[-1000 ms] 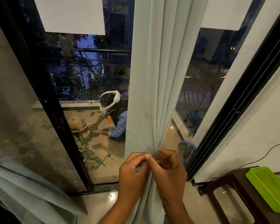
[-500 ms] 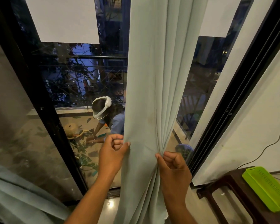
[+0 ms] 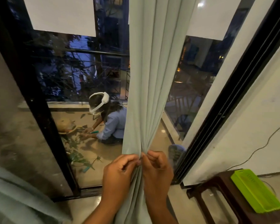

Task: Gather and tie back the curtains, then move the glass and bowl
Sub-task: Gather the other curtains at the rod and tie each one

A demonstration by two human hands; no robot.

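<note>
Pinching the curtain folds between my left hand and right hand, I hold the bunch just left of the black door frame. My pinch looks shallow; outer pleats could slip free and fan out.

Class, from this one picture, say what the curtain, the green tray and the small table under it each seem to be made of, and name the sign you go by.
Curtain: pale green woven cloth, matt; it hangs in soft folds and bunches where both hands pinch it.
Green tray: likely moulded plastic; bright even lime colour, a slight sheen, rows of small slots.
Small table: dark brown, smooth; wood or moulded plastic, the look leaves it open.
</note>
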